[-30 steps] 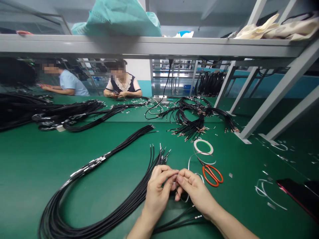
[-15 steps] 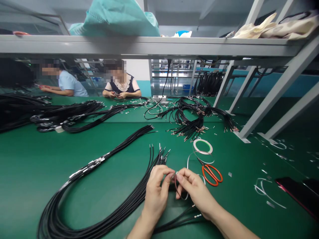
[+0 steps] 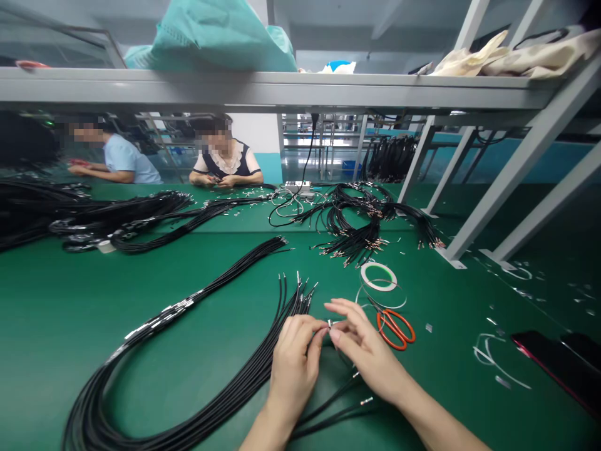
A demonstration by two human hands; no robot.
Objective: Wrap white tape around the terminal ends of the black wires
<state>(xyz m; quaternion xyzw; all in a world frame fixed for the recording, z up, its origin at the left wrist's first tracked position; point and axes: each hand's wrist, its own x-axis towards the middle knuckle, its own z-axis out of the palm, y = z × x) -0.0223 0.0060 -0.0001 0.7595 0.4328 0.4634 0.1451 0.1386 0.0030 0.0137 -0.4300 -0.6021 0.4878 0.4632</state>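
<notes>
My left hand [image 3: 298,357] is closed in a pinch on a thin cable's end [image 3: 329,324], where a small silvery-white tip shows between the fingertips. My right hand [image 3: 364,344] meets it from the right, thumb and a fingertip closed at the same tip, with the upper fingers lifted away. Most of the held cable is hidden behind the hands. Beside my left hand, a bundle of black cables [image 3: 188,416] curves round, its metal-tipped ends just beyond the fingers. Below my right hand lie a few loose black cables [image 3: 328,426] with silvery ends.
Orange-handled scissors [image 3: 395,329] and a white-green tape roll [image 3: 378,276] lie right of my hands. More black cable heaps [image 3: 357,219] sit farther back. A metal shelf frame [image 3: 498,181] stands at the right. Two people [image 3: 228,160] sit across the table; a dark phone-like object [image 3: 554,369] lies far right.
My right hand's upper fingers have lifted and spread from the pinch. The reddish-brown loop seen between the hands no longer shows. The view has shifted slightly.
</notes>
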